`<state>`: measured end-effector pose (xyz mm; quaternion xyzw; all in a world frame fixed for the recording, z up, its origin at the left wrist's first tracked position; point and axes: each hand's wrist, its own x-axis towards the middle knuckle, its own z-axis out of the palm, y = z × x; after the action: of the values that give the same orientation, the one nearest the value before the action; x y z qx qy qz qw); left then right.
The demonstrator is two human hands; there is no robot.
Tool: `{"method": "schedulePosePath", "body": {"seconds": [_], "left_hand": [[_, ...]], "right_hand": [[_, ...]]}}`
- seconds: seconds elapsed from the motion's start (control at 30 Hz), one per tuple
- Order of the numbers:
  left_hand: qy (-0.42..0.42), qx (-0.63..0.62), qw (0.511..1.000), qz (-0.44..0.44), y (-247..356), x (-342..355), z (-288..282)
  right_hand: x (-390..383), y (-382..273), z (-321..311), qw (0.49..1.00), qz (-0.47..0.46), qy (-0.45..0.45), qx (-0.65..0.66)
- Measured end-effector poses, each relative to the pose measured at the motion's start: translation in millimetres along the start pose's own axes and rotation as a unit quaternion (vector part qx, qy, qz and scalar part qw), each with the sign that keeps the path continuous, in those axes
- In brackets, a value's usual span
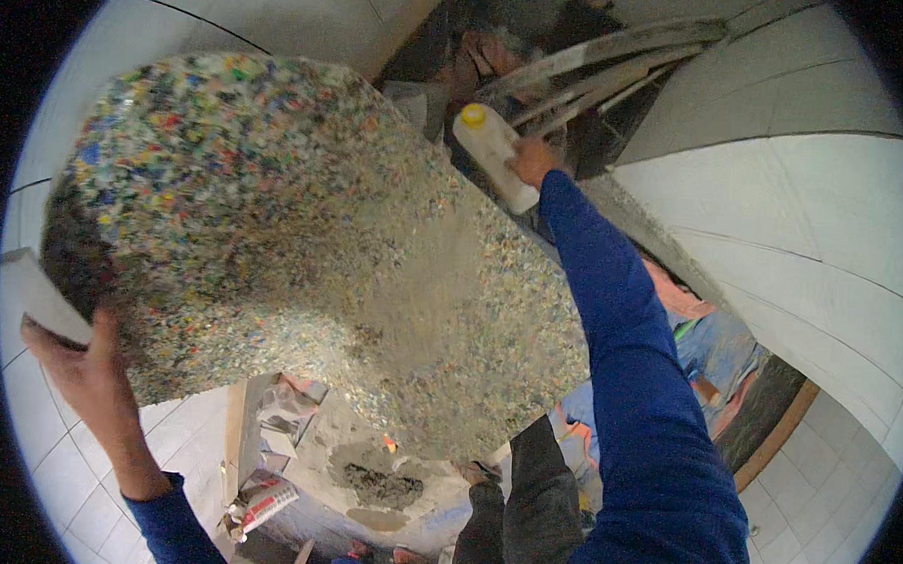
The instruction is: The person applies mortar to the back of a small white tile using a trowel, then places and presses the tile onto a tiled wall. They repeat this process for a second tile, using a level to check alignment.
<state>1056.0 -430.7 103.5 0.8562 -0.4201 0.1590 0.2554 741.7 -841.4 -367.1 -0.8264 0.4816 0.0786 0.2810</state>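
Observation:
A large speckled slab [226, 195] of multicoloured chips, with a duller, greyish right half, fills the middle of the head view. My left hand [95, 379] is at its left edge, closed on a flat white piece [43, 293]; whether it also grips the slab I cannot tell. My right hand [535, 161] grips a translucent white plastic jug [491, 154] with a yellow cap at the slab's upper right edge.
White-tiled surfaces [763, 203] flank both sides. Grey curved strips [598, 68] lie in a dark gap at top. Below are dark-trousered legs [534, 494], a stained floor [316, 446] with a red-and-white bag [265, 504], and pink and blue material [708, 341] at the right.

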Motion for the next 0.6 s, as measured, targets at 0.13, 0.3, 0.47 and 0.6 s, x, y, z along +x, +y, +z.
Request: {"method": "schedulePosePath", "body": {"seconds": [0.13, 0.3, 0.47, 0.6], "left_hand": [[-0.019, 0.018, 1.000, 0.008, -11.4, 2.2, -6.0], [-0.030, 0.052, 0.998, -0.012, -15.8, 3.1, -5.6], [-0.024, 0.021, 0.999, -0.010, -28.9, 11.9, 1.4], [-0.079, -0.107, 0.990, -0.044, -34.5, 21.8, -1.6]], "right_hand": [[1.6, 31.8, -14.5, 0.994, -0.083, 0.073, 0.004], [-172.1, 22.5, -59.1, 0.941, -0.097, 0.315, -0.075], [-394.6, 4.1, -11.3, 0.778, 0.243, 0.227, 0.533], [-411.1, 1.3, 41.4, 0.602, 0.264, 0.246, 0.712]]}}
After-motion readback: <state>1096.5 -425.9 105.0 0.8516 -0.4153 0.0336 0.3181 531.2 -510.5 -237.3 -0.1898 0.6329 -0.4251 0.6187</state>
